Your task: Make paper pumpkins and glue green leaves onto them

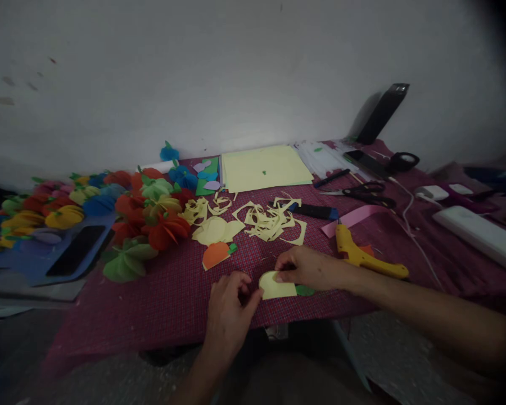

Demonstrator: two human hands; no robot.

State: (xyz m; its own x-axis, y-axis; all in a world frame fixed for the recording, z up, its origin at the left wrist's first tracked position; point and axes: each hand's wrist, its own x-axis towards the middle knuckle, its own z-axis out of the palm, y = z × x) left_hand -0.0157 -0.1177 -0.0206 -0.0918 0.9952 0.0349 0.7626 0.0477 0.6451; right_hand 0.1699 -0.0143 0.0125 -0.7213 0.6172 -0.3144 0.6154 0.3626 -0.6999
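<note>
A pale yellow folded-looking piece of paper (277, 286) with a rounded top left corner lies near the table's front edge. My right hand (310, 267) pinches it from above, thumb and fingers on its upper right part. At its left edge is my left hand (231, 304), the thumb tip by the paper and the bent fingers apart from the thumb. Part of a green paper piece (306, 290) shows under my right hand. An orange half-round paper shape (216, 255) with a green tab lies just beyond my left hand.
Yellow paper scraps (267, 222) and rounded cut-outs (215, 230) lie mid-table. Colourful paper pumpkins (166, 228) crowd the left, near a phone (76, 250). A yellow glue gun (366, 259), scissors (362, 191) and a cutter (314, 211) lie right. Yellow sheets (265, 169) are stacked at the back.
</note>
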